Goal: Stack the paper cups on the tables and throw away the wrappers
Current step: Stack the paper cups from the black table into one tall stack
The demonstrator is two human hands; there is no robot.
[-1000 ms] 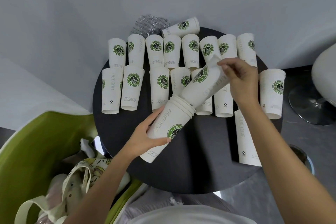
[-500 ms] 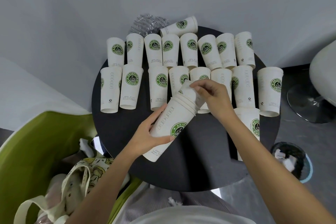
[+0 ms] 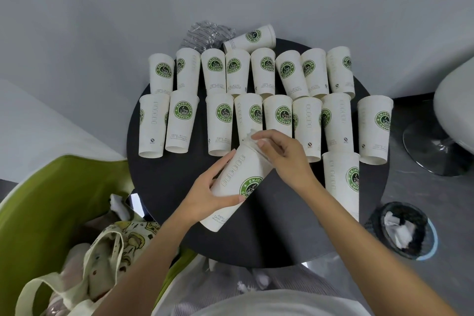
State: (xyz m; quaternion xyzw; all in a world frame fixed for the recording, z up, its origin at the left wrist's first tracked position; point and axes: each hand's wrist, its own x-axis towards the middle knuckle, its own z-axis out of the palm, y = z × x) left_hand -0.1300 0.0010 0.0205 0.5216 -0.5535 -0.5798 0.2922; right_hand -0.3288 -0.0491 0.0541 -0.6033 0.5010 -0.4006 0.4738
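Item inspected: the stack of cups (image 3: 236,182), held tilted over the near middle of the table (image 3: 269,233). The left hand (image 3: 205,197) grips its lower half. The right hand (image 3: 284,156) curls over its upper end, apparently seating the topmost cup.

Step in hand, as judged: nesting.

The loose cups (image 3: 279,115) stand upside down in rows on the table's far half. A lone cup (image 3: 250,38) lies at the far edge beside the wrapper (image 3: 205,33). The bin (image 3: 402,233) stands right of the table.

Next move: the right hand should let go and fetch the nearest cup.
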